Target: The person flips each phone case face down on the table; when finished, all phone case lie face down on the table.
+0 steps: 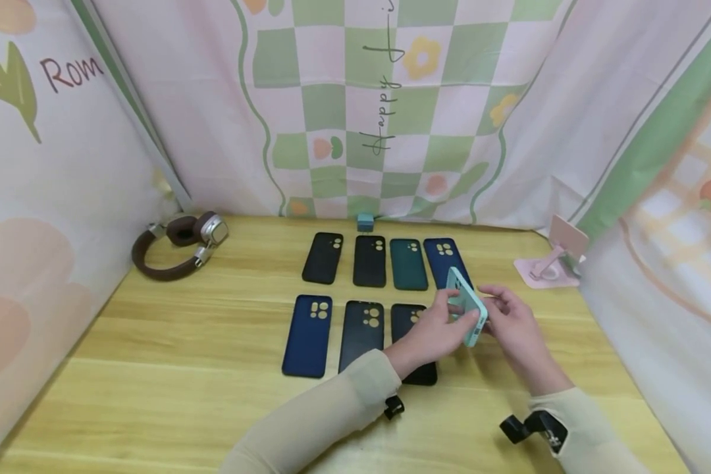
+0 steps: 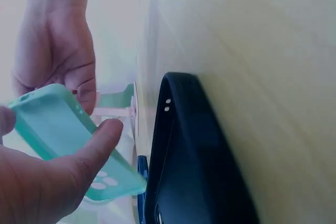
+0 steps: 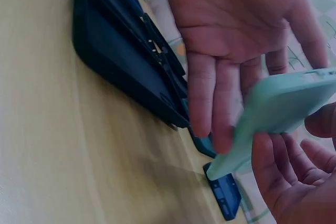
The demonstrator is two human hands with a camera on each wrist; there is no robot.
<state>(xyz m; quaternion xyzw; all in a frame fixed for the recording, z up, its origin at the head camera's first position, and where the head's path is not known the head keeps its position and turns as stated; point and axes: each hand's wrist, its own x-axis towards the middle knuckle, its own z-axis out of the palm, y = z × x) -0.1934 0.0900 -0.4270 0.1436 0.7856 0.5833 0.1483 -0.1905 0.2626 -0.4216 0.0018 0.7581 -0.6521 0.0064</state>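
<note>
While your left hand pinches the mint phone case above the table, at three o'clock of the lower row, your right hand touches it, fingers straight. You seem mid-handover; next, firmly regrip it.

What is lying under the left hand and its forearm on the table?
A black phone case lies under the left hand; only its top corner and bottom end show, its middle is covered.
</note>
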